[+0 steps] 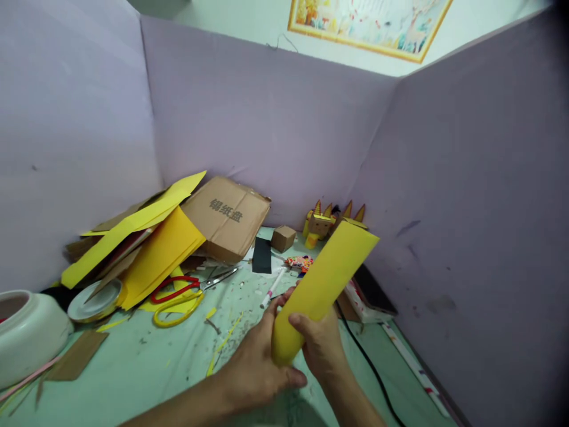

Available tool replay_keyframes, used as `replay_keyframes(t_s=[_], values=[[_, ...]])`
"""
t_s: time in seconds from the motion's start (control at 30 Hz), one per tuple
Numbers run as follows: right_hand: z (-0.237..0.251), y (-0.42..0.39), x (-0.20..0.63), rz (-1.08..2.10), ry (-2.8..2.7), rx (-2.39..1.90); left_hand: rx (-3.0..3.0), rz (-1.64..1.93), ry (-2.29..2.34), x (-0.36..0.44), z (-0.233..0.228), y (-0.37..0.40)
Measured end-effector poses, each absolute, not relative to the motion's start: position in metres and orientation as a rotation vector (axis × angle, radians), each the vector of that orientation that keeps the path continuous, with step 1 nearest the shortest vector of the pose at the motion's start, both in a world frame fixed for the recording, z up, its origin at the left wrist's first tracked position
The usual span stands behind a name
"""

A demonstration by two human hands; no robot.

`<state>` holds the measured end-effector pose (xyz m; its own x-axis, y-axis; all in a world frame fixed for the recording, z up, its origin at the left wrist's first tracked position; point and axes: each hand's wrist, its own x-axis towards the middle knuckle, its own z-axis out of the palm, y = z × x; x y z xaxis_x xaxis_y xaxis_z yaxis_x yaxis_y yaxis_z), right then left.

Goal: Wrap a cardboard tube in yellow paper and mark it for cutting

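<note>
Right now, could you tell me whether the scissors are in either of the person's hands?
No, the scissors lie on the table to the left, while both hands hold the yellow paper.

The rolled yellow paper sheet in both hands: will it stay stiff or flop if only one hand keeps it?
The rolled yellow paper sheet sticks up from the left hand and right hand without sagging, so the curl probably stiffens it. It looks thin and light. A hard squeeze would likely crease it, and a loosened grip may let it uncurl.
</note>
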<state>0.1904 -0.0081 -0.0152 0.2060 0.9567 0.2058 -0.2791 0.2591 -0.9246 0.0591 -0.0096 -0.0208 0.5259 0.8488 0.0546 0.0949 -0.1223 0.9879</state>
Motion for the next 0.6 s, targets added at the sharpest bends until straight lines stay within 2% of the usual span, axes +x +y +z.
replay_keyframes(t_s=[0.13,0.33,0.6], values=[[-0.019,-0.012,0.183,1.032,-0.938,-1.037,1.518,0.780,0.858,0.065,-0.038,-0.011],[0.001,-0.010,0.191,1.274,-1.018,-0.665,1.562,0.692,0.787,0.055,-0.028,-0.011],[-0.002,-0.008,0.186,1.332,-0.816,-0.752,1.602,0.798,0.740,0.059,-0.048,-0.015]])
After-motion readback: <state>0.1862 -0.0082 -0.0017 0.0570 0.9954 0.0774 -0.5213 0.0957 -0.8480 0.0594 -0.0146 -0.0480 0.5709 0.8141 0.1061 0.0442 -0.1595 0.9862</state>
